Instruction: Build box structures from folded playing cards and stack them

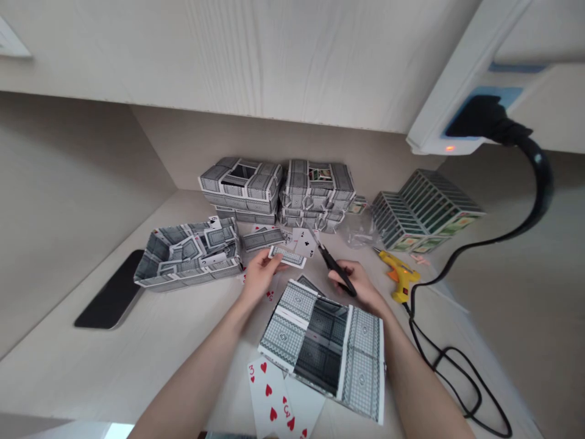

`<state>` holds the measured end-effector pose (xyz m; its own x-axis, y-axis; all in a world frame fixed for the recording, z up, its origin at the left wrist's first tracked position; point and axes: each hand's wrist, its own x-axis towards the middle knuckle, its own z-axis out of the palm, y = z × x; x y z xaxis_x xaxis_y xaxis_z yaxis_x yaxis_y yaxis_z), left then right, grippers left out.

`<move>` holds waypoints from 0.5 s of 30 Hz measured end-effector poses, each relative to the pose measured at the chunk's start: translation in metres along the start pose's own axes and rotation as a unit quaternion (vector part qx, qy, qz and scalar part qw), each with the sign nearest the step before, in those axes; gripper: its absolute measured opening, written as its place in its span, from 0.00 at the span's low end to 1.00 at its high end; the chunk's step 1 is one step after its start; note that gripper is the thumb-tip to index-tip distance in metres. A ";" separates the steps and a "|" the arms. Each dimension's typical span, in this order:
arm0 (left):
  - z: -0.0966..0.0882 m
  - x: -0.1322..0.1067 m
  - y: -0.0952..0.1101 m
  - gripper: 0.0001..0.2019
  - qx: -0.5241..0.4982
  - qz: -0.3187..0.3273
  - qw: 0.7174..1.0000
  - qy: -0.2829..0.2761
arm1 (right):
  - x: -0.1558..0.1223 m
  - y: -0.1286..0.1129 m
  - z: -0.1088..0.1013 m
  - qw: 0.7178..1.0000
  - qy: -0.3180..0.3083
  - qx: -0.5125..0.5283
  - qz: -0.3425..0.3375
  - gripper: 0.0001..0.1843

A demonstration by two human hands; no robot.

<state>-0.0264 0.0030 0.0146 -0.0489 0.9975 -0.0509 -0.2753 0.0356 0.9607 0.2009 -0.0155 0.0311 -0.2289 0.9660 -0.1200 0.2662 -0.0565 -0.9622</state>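
Observation:
A narrow piece of playing card (287,256), patterned back upward, is pinched in my left hand (262,272). My right hand (358,281) grips black-handled scissors (337,269), their blades pointing away and to the left, apart from the card. Below both hands lies a box made of playing cards (363,347) with a dark opening across its middle. Under its near edge are a three of hearts (265,390) and another heart card. More loose cards, among them an ace of clubs (304,242), lie just beyond my hands.
An open card-built tray (223,268) holds loose cards at left, beside a black phone (112,289). Stacked card boxes (260,189) stand at the back. At right are a yellow glue gun (402,277), its black cord (450,262) and green-edged card stacks (429,207).

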 end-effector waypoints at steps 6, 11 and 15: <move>0.000 0.002 0.002 0.17 0.002 -0.002 1.000 0.022 | 0.004 0.017 -0.019 0.958 0.196 -0.195 -0.080 0.18; 0.001 0.002 0.001 0.19 -0.010 -0.011 1.000 0.012 | -0.001 0.021 -0.026 0.910 0.223 -0.337 -0.098 0.14; 0.000 0.002 0.000 0.19 -0.002 -0.001 1.000 -0.005 | 0.000 0.023 -0.025 0.897 0.216 -0.375 -0.082 0.13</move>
<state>-0.0266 0.0045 0.0140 -0.0398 0.9980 -0.0496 -0.2793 0.0366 0.9595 0.2307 -0.0107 0.0152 0.0187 0.9623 0.2713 0.8553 0.1252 -0.5028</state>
